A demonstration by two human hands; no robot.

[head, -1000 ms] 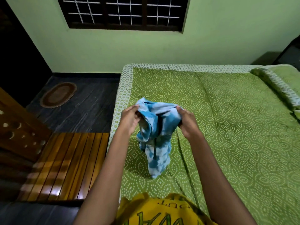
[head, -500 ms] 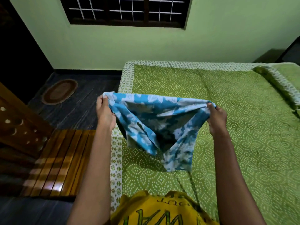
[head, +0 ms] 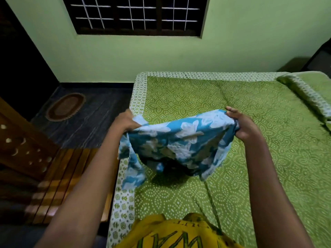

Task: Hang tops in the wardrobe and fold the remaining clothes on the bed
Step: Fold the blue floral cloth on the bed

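A blue garment with white flowers [head: 180,144] hangs spread between both hands above the near left part of the bed [head: 250,122]. My left hand [head: 125,120] grips its left top corner over the bed's left edge. My right hand [head: 241,125] grips the bunched right top corner. The cloth sags in the middle, and its lower ends dangle down to the green patterned bedsheet.
A pillow [head: 311,90] in the same green print lies at the bed's far right. Left of the bed are a slatted wooden panel [head: 59,179], a carved wooden piece [head: 21,147], dark floor and an oval mat [head: 65,106]. A green wall with a barred window [head: 138,15] stands behind.
From bunched together a second ago, my hands pulled apart and spread the blue garment. Since half a second ago it has swung flatter and lower toward the bed.
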